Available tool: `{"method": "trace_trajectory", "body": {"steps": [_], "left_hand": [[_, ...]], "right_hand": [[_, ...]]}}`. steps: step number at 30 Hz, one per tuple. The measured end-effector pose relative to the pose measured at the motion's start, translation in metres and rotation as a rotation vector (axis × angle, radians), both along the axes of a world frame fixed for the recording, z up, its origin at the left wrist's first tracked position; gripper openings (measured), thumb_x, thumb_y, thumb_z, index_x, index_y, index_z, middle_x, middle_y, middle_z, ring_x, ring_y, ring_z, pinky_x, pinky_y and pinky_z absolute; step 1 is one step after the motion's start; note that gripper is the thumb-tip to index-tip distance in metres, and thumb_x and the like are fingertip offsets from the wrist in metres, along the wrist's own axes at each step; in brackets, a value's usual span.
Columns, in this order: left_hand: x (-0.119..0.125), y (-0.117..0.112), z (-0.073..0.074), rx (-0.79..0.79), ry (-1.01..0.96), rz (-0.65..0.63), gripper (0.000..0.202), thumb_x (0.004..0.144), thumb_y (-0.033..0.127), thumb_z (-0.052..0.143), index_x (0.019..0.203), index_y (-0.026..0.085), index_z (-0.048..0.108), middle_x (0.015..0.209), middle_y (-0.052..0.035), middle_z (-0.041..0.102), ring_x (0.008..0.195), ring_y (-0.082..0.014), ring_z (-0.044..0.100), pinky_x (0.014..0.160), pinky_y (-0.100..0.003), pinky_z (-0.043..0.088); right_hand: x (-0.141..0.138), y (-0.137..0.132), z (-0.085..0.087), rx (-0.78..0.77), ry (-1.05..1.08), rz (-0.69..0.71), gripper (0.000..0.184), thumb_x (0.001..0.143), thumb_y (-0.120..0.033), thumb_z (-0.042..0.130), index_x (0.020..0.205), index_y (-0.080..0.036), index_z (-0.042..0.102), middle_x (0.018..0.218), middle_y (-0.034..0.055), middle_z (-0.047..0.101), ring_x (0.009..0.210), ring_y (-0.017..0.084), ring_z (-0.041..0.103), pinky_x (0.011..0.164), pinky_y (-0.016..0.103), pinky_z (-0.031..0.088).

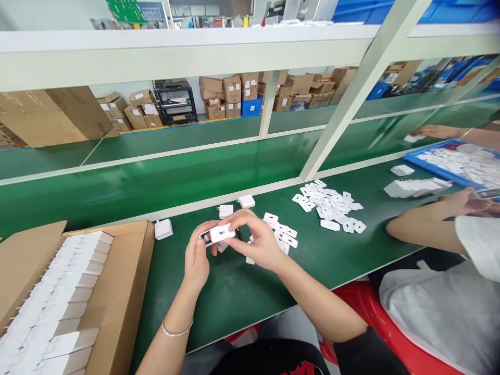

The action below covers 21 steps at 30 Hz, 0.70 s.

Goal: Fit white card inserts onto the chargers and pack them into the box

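Note:
Over the green table, my left hand and my right hand meet, both closed around one small white charger plug. The left fingers pinch its left end and the right fingers wrap its top and right side. Just behind the hands lie two loose white chargers and a small scatter of flat white tabs. Another white charger stands to the left, beside the cardboard box.
The open cardboard box at my left holds rows of white chargers. A bigger heap of white tabs lies further right. A co-worker's arm and white sleeve fill the right side, near a blue tray. White shelf posts stand behind.

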<state>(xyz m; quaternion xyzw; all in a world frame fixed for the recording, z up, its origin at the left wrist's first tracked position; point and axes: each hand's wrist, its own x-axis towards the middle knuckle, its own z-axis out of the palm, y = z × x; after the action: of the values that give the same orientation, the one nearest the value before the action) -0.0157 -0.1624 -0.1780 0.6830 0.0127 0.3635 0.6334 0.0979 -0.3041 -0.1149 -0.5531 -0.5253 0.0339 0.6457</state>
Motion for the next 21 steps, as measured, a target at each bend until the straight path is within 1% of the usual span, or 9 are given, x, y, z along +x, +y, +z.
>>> {"method": "trace_trajectory", "body": {"steps": [4, 7, 9, 11, 14, 16, 18, 19, 21], "left_hand": [[-0.001, 0.0, 0.0, -0.047, -0.019, -0.016, 0.043, 0.107, 0.048, 0.034, 0.127, 0.025, 0.064, 0.127, -0.0112, 0.06, 0.071, -0.0114, 0.058, 0.056, -0.024, 0.049], [-0.001, 0.0, 0.001, -0.035, -0.024, -0.024, 0.045, 0.106, 0.051, 0.035, 0.129, 0.023, 0.063, 0.127, -0.012, 0.06, 0.07, -0.011, 0.056, 0.057, -0.025, 0.049], [-0.001, 0.0, 0.002, -0.029, 0.001, -0.002, 0.04, 0.106, 0.048, 0.041, 0.128, 0.023, 0.063, 0.127, -0.0119, 0.06, 0.069, -0.0103, 0.055, 0.057, -0.025, 0.048], [-0.001, 0.0, 0.002, -0.044, 0.018, 0.021, 0.034, 0.104, 0.043, 0.046, 0.127, 0.024, 0.063, 0.127, -0.0112, 0.06, 0.07, -0.0104, 0.056, 0.057, -0.024, 0.048], [0.0, 0.002, 0.001, -0.08, 0.011, 0.027, 0.032, 0.103, 0.042, 0.048, 0.125, 0.024, 0.064, 0.127, -0.011, 0.06, 0.073, -0.0114, 0.057, 0.056, -0.023, 0.048], [0.0, 0.002, 0.001, -0.099, 0.013, 0.043, 0.033, 0.102, 0.042, 0.049, 0.124, 0.023, 0.065, 0.125, -0.0108, 0.061, 0.072, -0.0115, 0.057, 0.056, -0.023, 0.048], [0.0, 0.003, 0.001, -0.102, 0.019, 0.056, 0.033, 0.102, 0.043, 0.051, 0.122, 0.023, 0.066, 0.125, -0.011, 0.061, 0.072, -0.0121, 0.056, 0.056, -0.023, 0.048], [0.0, 0.003, 0.001, -0.093, 0.018, 0.053, 0.033, 0.101, 0.043, 0.051, 0.122, 0.022, 0.066, 0.125, -0.0114, 0.061, 0.073, -0.0124, 0.056, 0.056, -0.023, 0.048], [0.0, 0.002, 0.001, -0.05, 0.01, 0.027, 0.034, 0.102, 0.042, 0.049, 0.122, 0.021, 0.066, 0.127, -0.0131, 0.059, 0.075, -0.0133, 0.056, 0.057, -0.024, 0.047]], "right_hand": [[-0.003, 0.012, -0.005, -0.043, -0.191, -0.031, 0.01, 0.092, -0.021, 0.071, 0.101, -0.024, 0.067, 0.116, 0.0032, 0.074, 0.102, 0.019, 0.063, 0.094, 0.042, 0.05], [-0.001, 0.014, -0.008, -0.08, -0.301, -0.075, 0.006, 0.096, -0.026, 0.067, 0.101, -0.026, 0.069, 0.118, 0.002, 0.075, 0.099, 0.021, 0.063, 0.092, 0.044, 0.051], [0.001, 0.014, -0.009, -0.091, -0.382, -0.1, 0.008, 0.097, -0.026, 0.066, 0.103, -0.027, 0.07, 0.12, 0.0004, 0.075, 0.106, 0.022, 0.063, 0.095, 0.045, 0.05], [0.003, 0.013, -0.008, -0.091, -0.459, -0.111, 0.012, 0.097, -0.025, 0.065, 0.107, -0.028, 0.07, 0.123, -0.0008, 0.073, 0.117, 0.022, 0.062, 0.099, 0.044, 0.049], [0.004, 0.014, -0.007, -0.093, -0.529, -0.084, 0.017, 0.099, -0.021, 0.062, 0.113, -0.028, 0.069, 0.126, -0.0014, 0.072, 0.131, 0.022, 0.056, 0.106, 0.043, 0.045], [0.004, 0.016, -0.009, -0.106, -0.49, -0.039, 0.019, 0.1, -0.02, 0.06, 0.115, -0.027, 0.067, 0.132, 0.0002, 0.069, 0.138, 0.022, 0.051, 0.111, 0.043, 0.042], [0.003, 0.02, -0.015, -0.119, -0.349, 0.001, 0.02, 0.099, -0.025, 0.061, 0.119, -0.025, 0.064, 0.138, 0.0043, 0.064, 0.137, 0.022, 0.051, 0.112, 0.043, 0.042], [0.003, 0.021, -0.019, -0.124, -0.251, 0.002, 0.023, 0.099, -0.029, 0.061, 0.121, -0.025, 0.062, 0.136, 0.0068, 0.063, 0.131, 0.022, 0.054, 0.108, 0.041, 0.044], [0.002, 0.024, -0.029, -0.139, -0.066, -0.033, 0.031, 0.098, -0.037, 0.06, 0.125, -0.023, 0.059, 0.124, 0.0093, 0.062, 0.112, 0.021, 0.059, 0.095, 0.037, 0.05]]}}
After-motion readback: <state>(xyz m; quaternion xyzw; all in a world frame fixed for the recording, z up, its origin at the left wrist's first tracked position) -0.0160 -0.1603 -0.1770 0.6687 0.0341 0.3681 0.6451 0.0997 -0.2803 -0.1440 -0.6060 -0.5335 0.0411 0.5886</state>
